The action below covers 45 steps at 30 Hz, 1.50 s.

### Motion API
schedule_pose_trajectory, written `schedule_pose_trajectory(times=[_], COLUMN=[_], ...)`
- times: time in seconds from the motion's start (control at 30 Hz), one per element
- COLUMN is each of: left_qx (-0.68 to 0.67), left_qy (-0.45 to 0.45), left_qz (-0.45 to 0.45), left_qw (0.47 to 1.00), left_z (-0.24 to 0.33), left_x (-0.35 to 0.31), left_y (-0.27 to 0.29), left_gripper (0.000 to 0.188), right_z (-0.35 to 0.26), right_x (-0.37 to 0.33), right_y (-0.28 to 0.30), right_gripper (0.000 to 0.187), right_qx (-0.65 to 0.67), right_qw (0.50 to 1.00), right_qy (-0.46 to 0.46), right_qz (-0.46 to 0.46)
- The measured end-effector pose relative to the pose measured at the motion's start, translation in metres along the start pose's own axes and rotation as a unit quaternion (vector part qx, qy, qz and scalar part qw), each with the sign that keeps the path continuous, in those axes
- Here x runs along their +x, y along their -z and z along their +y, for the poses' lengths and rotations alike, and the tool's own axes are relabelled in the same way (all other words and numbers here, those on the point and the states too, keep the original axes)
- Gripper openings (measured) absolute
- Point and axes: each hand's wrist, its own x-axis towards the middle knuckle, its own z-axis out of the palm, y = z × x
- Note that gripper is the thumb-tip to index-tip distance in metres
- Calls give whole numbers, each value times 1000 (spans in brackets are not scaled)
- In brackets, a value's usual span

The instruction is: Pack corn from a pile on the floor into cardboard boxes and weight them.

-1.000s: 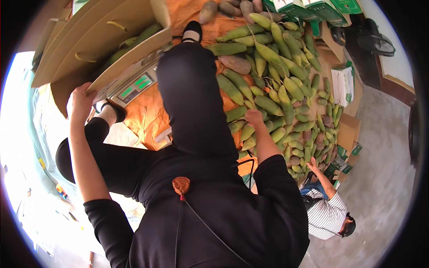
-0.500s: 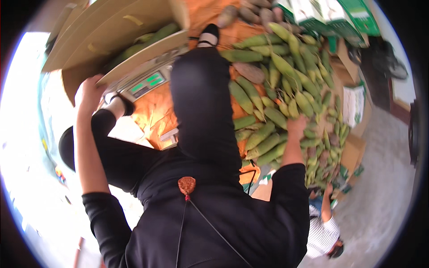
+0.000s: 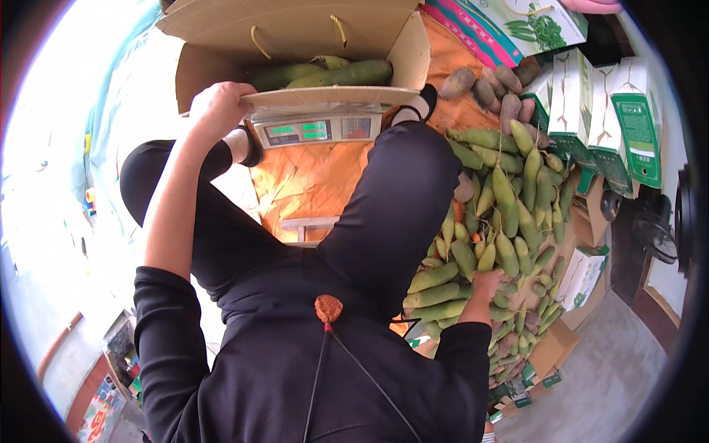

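Observation:
My left hand [image 3: 220, 111] grips the near flap of an open cardboard box [image 3: 310, 26], its fingers closed over the left end of the edge. Inside the box lie a few long green radishes [image 3: 347, 74]. The box stands on a white digital scale [image 3: 317, 130] with lit green displays. My right hand [image 3: 486, 284] reaches down into a heap of green radishes [image 3: 505, 203] on my right. Its fingers curl in among them, and what they hold, if anything, is hidden.
Brownish tubers [image 3: 487, 92] lie beyond the heap. White and green cartons [image 3: 591, 111] stand at the far right, near a black fan [image 3: 653, 236]. Orange sheeting [image 3: 295, 177] covers the floor between my legs, with a small wooden stool [image 3: 310, 223] on it.
The view has swung, bringing the box, scale and cartons more fully into sight. Both hands stay at the flap and the heap. Another person at lower right has mostly left the picture.

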Motion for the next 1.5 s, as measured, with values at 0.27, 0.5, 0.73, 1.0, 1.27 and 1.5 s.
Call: schedule_pose_trajectory(times=[0.27, 0.5, 0.73, 1.0, 1.27, 1.5], left_qx=[3, 11, 8, 9, -1, 11], left_qy=[-39, -6, -45, -25, -62, -69], left_qz=[13, -12, 3, -32, 19, 5], left_qw=[999, 1000, 999, 999, 998, 998], left_z=[-12, -8, -12, -8, -10, -13], left_x=[-2, -2, -1, -3, -5, -7], left_y=[-9, -9, -7, 0, -4, -2], left_gripper=[20, 19, 23, 27, 18, 22], right_z=[-23, -72, -137, -229, -339, -402], right_x=[-22, -17, -101, -235, -340, -385], right_y=[6, 37, 126, 298, 290, 205], right_gripper=[77, 75, 65, 61, 53, 38], right_qx=[145, 443, 430, 337, 519, 635], right_qw=[983, 883, 806, 682, 479, 552], right_qy=[88, 9, 357, 648, 683, 299], right_qz=[-66, -156, -197, 34, -186, -449])
